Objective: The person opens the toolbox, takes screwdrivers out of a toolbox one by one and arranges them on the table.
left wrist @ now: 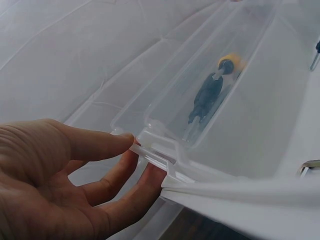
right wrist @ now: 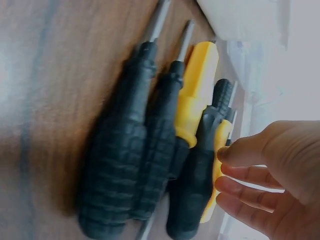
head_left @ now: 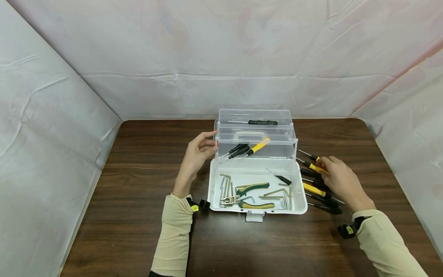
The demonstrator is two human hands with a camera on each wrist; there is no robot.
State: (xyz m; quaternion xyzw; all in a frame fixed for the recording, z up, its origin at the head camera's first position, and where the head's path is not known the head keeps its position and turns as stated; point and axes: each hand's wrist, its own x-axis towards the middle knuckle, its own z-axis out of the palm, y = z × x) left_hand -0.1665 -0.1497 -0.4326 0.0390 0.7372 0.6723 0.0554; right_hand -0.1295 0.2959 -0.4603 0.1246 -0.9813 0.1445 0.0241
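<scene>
Pale wrinkled sheets [head_left: 221, 50] enclose a dark brown desk [head_left: 145, 173], which I watch from far away through my three cameras. On the left side, the left hand [head_left: 195, 156] holds the end of the clear trays [head_left: 283, 152] in a narrow pinch between thumb and fingers, as my left wrist view shows closely. These trays stand raised at the back of the white box [head_left: 283, 211]; the upper tier carries a slim black screwdriver [head_left: 263, 122], and the lower tier carries two dark screwdrivers [head_left: 242, 150] and, to their right, a yellow-handled screwdriver [head_left: 260, 145]. Down in the box I see pliers [head_left: 256, 186] lying with handles spread, hex keys [head_left: 270, 197] on both sides of them, and a small black-handled tool [head_left: 284, 179] near the right wall. Just beside the box, on its right, loose screwdrivers [head_left: 313, 188] with black or yellow handles lie on the desk. Over them is the right hand [head_left: 340, 181], its thumb and bent fingers close together at a yellow screwdriver [head_left: 315, 167]; whether they already grip it, I cannot tell.
</scene>
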